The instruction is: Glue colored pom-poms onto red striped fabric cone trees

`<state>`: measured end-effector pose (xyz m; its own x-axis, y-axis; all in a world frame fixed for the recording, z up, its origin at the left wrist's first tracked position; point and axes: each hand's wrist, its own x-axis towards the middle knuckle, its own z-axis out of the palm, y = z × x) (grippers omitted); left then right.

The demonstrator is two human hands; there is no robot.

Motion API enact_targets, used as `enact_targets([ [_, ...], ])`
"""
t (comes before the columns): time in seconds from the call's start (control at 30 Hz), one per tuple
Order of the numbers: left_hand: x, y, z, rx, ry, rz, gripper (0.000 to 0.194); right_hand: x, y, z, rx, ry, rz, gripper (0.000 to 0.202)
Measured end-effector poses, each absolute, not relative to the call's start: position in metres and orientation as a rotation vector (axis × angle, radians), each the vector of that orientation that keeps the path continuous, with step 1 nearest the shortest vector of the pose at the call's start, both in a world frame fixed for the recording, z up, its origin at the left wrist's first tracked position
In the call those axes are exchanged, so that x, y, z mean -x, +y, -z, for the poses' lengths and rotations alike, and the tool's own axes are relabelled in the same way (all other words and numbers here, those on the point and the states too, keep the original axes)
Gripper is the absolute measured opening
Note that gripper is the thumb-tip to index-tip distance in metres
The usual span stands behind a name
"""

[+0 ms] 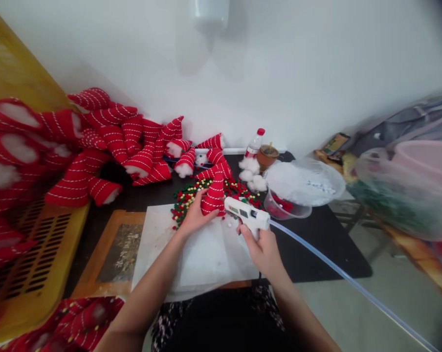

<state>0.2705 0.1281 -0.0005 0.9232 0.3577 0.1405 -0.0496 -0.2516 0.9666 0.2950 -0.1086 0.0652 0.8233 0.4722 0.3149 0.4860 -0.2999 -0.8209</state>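
My left hand grips a red stuffed cone hat with white dashed stripes near its base, the tip pointing up and away from me. A white hot glue gun is in my right hand, its nozzle end close to the right side of the hat. From the back of the gun a long clear glue stick runs off to the lower right. Small red, green and yellow pompoms lie scattered behind and around the hat. White paper covers the table under my hands.
More striped red hats with white stuffing are heaped at the left, some in a yellow basket. A red-capped bottle, a brown cup, white stuffing tufts and a clear tub stand at the back right. A wooden-framed panel lies left.
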Motion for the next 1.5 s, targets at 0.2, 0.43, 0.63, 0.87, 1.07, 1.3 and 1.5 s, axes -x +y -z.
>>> enact_targets([
  [0.2, -0.270, 0.127, -0.001, -1.806, 0.214, -0.411, 0.080, -0.296, -0.106, -0.050, 1.983, -0.728, 0.071, 0.030],
  [0.43, -0.269, 0.127, -0.004, -1.808, 0.211, -0.403, 0.079, -0.298, -0.104, -0.047, 1.992, -0.719, 0.073, 0.030],
  [0.63, -0.269, 0.127, -0.003, -1.775, 0.203, -0.403, 0.081, -0.297, -0.105, -0.046, 1.987, -0.731, 0.062, 0.032],
  [0.87, -0.270, 0.129, -0.001, -1.697, 0.219, -0.399, 0.080, -0.295, -0.107, -0.060, 1.960, -0.753, 0.082, 0.030],
  [1.07, -0.269, 0.129, 0.000, -1.580, 0.248, -0.356, 0.081, -0.296, -0.108, -0.070, 1.794, -0.696, 0.016, 0.025],
  [1.3, -0.266, 0.129, -0.005, -1.498, 0.226, -0.320, 0.080, -0.301, -0.108, -0.062, 1.831, -0.644, -0.024, 0.026],
  [1.5, -0.266, 0.128, -0.006, -1.454, 0.214, -0.302, 0.084, -0.302, -0.108, -0.061, 1.872, -0.654, -0.039, 0.033],
])
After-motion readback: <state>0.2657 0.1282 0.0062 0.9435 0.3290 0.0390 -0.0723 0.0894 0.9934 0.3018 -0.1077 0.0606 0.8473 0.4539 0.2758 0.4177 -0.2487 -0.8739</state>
